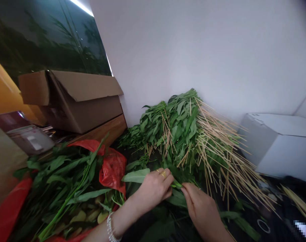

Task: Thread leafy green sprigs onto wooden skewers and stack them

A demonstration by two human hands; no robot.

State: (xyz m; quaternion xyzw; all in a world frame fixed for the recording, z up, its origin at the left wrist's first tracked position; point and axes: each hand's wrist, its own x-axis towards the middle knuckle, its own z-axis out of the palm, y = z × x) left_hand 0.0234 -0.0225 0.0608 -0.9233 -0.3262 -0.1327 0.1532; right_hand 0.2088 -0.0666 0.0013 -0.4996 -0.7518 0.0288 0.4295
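Green stem (pixel 177 185), toward 5 o'clock: pinched tightly in fingertips of left hand (pixel 156 185), 6 o'clock, and right hand (pixel 202 205), 5 o'clock; probably light, crisp, easily snapped; best held along bare stalk, clear of soft, easily bruised leaf (pixel 136 176)

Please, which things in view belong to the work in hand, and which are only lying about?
Seem to belong:
leafy stem, in left hand and right hand
piled leaves
thin sticks
red bag with greens

Seem just lying about:
cardboard box
white box
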